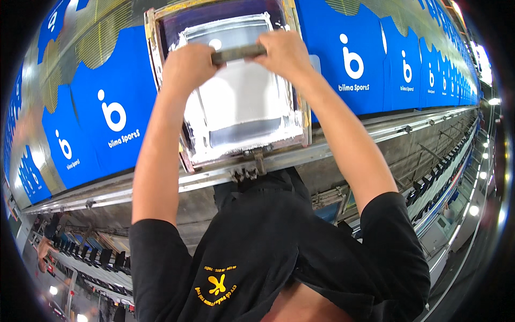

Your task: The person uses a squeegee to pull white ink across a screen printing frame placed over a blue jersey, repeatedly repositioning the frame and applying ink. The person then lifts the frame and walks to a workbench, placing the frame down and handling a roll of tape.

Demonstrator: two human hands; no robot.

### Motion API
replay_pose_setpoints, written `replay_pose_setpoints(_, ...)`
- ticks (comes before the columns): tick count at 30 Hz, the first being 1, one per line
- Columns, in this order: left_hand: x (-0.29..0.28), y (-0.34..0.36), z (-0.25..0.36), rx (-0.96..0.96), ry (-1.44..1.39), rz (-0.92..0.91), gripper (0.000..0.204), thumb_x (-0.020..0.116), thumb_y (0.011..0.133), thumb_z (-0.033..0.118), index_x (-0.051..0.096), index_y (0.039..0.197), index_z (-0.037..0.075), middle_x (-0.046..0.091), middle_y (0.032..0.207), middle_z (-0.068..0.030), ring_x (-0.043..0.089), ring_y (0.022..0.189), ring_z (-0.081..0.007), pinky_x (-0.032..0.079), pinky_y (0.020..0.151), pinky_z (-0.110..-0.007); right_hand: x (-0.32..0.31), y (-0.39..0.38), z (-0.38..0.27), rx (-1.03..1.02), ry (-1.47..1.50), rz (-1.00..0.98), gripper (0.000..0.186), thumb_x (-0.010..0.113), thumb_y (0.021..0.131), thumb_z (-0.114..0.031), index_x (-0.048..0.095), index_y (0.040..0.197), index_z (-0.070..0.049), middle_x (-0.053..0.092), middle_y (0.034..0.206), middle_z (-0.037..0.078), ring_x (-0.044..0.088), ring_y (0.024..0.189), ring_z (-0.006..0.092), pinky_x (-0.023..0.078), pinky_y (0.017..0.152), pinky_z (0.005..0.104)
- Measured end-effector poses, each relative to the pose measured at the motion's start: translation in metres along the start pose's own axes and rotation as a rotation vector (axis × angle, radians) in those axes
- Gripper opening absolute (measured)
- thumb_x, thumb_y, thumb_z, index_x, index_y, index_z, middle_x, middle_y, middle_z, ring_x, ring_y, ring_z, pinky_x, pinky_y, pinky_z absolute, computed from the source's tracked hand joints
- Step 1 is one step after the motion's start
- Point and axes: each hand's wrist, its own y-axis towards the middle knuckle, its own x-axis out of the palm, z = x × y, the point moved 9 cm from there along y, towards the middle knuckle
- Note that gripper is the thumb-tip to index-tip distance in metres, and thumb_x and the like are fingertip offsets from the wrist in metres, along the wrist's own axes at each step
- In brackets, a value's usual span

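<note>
In the head view, my only feed, I have both hands up at the top centre of the frame. The left hand is curled round the left end of a short grey-brown bar, and the right hand is clenched on its right end. The bar lies level over a wood-edged screen frame smeared with white ink; I can't tell whether its lower edge touches the ink. Blue fabric pieces with white prints cover the worktop at upper left and upper right. Below the screen frame, a metal rail crosses mid-frame.
</note>
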Motion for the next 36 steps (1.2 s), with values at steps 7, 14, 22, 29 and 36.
replay_pose_setpoints(7,0.070,-0.168,0.062,0.062,-0.121,0.132,0.026,0.078,0.077,0.013,0.070,0.101,0.008,0.075,0.096,-0.0124,0.074,0.090,-0.0348,0.059,0.079,-0.047,0.002,-0.176,-0.069,-0.033,0.116,0.036,0.037,0.089,0.067,-0.022,0.064,0.092,-0.011,0.063,0.092,0.005,0.062,0.094,0.0259,0.044,0.086,0.0426)
replay_pose_setpoints(14,0.077,-0.244,0.101,0.130,-0.112,0.207,0.060,0.081,0.067,0.006,0.065,0.125,0.005,0.069,0.123,-0.0121,0.068,0.116,-0.0289,0.058,0.090,-0.040,-0.007,-0.239,-0.100,-0.048,0.173,-0.159,0.051,0.089,0.063,-0.016,0.070,0.109,-0.006,0.065,0.104,0.005,0.061,0.102,0.0243,0.044,0.092,0.0412)
replay_pose_setpoints(22,0.025,-0.081,0.030,-0.070,-0.065,-0.343,0.047,0.079,0.082,0.062,0.081,0.095,0.016,0.078,0.094,-0.0107,0.077,0.089,-0.0330,0.061,0.078,-0.047,-0.016,-0.089,-0.036,-0.024,0.111,-0.245,0.046,0.082,0.083,-0.051,0.072,0.094,-0.007,0.071,0.091,0.012,0.068,0.088,0.0339,0.047,0.080,0.0474)
replay_pose_setpoints(29,-0.072,0.078,-0.017,0.035,0.027,-0.004,0.048,0.081,0.080,0.057,0.083,0.101,0.014,0.079,0.093,-0.0115,0.075,0.093,-0.0331,0.060,0.084,-0.045,-0.021,0.088,0.044,0.235,0.155,-0.195,0.053,0.088,0.079,-0.046,0.072,0.101,-0.001,0.075,0.101,0.019,0.070,0.097,0.0404,0.055,0.084,0.0465)
replay_pose_setpoints(36,0.011,-0.013,-0.001,-0.070,-0.079,0.005,0.035,0.078,0.087,0.051,0.078,0.096,0.017,0.077,0.091,-0.0096,0.075,0.086,-0.0338,0.058,0.075,-0.047,0.009,-0.026,0.007,0.089,0.079,-0.076,0.039,0.089,0.075,-0.031,0.073,0.096,-0.003,0.071,0.091,0.013,0.068,0.092,0.0329,0.051,0.079,0.0464)
